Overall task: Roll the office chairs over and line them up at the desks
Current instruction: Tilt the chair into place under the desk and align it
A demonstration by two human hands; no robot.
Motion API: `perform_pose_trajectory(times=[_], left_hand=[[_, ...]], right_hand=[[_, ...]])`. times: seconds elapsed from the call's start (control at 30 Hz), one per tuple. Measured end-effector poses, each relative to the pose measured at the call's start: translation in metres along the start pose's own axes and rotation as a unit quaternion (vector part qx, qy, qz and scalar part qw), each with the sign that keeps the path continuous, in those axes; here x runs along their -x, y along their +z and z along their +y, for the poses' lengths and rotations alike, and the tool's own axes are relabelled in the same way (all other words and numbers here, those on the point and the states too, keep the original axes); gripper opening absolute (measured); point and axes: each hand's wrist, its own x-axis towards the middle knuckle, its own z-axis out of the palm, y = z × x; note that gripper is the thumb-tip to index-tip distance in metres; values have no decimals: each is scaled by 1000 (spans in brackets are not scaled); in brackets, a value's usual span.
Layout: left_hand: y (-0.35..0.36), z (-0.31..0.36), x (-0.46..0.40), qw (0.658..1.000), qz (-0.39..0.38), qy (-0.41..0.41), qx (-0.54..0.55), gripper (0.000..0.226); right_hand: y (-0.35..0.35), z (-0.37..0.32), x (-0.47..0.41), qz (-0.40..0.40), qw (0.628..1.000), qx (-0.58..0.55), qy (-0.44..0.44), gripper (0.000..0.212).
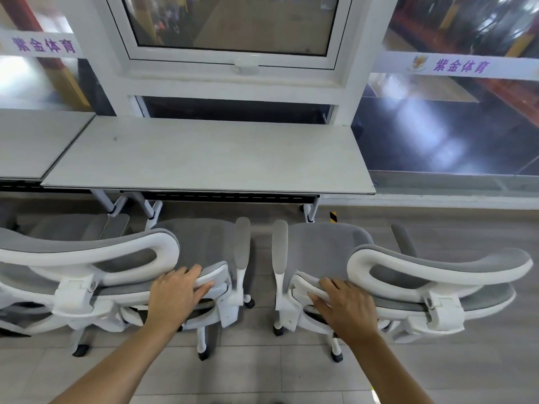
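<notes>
Two bare forearms, no sleeves showed, left hand (175, 290) and right hand (347, 309) ungloved, wrists and fingers carried no watch, rings or bands

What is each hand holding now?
Left hand: grips the left chair's backrest.
Right hand: grips the right chair's backrest.

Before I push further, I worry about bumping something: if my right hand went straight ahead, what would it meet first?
The right hand already grips the right chair's backrest. Straight ahead lies that chair's seat, then probably the desk edge; depth is unclear.
</notes>
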Motion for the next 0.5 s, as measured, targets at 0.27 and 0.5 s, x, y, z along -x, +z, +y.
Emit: perform_pose_trajectory(times=[0.27, 0.5], left_hand=[[4, -12, 4, 1000, 21, -2, 9, 43], [9, -21, 9, 1000, 16, -9, -5, 46]], right_hand=[[3, -1, -17, -20, 1000, -3, 6, 26], [3, 1, -13, -30, 999, -6, 21, 26]])
